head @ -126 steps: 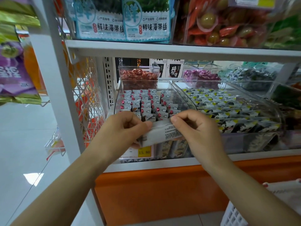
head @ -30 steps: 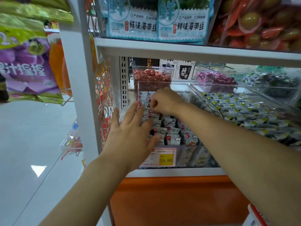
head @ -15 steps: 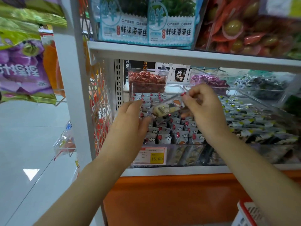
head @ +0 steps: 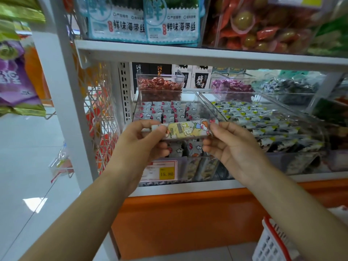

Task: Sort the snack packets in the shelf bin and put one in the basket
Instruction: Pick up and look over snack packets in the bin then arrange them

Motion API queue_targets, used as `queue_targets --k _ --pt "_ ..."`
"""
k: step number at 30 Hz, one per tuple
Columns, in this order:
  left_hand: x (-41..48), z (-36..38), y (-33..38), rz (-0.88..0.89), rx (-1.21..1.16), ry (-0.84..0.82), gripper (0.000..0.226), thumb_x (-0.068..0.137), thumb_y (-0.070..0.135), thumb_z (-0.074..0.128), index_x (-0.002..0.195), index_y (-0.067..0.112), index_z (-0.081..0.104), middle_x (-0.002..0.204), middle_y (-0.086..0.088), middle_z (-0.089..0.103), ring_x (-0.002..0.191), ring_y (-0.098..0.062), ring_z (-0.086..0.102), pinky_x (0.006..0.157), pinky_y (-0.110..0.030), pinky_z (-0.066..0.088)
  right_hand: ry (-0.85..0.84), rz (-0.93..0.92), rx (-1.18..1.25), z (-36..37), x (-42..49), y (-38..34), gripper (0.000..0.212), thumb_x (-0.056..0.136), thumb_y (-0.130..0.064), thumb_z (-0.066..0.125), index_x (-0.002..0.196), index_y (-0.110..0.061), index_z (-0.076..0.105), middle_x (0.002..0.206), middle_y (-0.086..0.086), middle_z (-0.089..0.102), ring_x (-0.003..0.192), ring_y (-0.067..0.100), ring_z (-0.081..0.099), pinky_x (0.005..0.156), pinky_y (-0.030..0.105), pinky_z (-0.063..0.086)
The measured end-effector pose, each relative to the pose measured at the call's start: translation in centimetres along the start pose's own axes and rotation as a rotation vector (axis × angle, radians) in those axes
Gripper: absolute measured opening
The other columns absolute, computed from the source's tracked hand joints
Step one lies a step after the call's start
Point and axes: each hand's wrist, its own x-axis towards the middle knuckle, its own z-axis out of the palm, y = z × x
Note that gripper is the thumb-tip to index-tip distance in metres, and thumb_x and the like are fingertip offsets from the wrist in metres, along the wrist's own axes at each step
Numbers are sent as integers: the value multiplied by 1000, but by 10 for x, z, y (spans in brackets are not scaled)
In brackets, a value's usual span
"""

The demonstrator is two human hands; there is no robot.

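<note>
Two grips, left grip [head: 143, 146] and right grip [head: 231, 147], each pinch one end of a snack packet [head: 185, 129], newly lifted clear of the shelf bin [head: 137, 106] and held level before it; transfer down to the basket [head: 271, 243] at lower right plausibly follows.

A long snack packet [head: 185, 129] with a yellow cartoon print is level in the air, just in front of the clear shelf bin [head: 138, 102], pinched at both ends. Small white packets [head: 165, 112] stand in rows inside the bin. The white basket [head: 271, 243] with a red rim is low at the right.
</note>
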Motion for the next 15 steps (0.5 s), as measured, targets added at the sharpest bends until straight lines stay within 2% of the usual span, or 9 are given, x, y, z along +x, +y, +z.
queue_targets --k 5,9,11,13,15 --pt "1 1 2 -65 -229 -94 19 70 18 60 86 9 62 60 0 57 51 -6 56 50 -14 50 44 69 100 -1 2 3 11 89 -14 58 80 -8 61 54 -1 58 46 8 55 41 19 46" --pt "2 1 2 -79 -314 -101 24 68 10 60 92 6 61 60 1 60 53 -5 59 53 -14 52 22 85 146 -1 3 4 13 91 -12 54 82 -8 62 53 0 60 43 9 56 39 17 45" --pt "3 0 1 -88 -332 -84 19 74 6 57 92 5 61 61 0 61 52 -5 59 53 -14 53 -5 67 150 -1 2 4 13 92 -11 52 83 -7 61 53 0 60 43 9 57 39 16 45" --pt "3 0 0 -88 -302 -83 9 84 3 53 85 5 62 58 0 62 52 -4 59 53 -14 53 -19 15 84 -2 1 5 13 93 -8 51 83 -7 59 54 1 61 44 9 57 39 17 46" --pt "2 0 -2 -77 -250 -88 14 86 4 52 77 5 63 57 0 63 53 -5 60 54 -15 53 -5 -71 -59 -3 0 6 10 93 -7 50 86 -8 57 59 3 62 46 12 59 41 19 47"
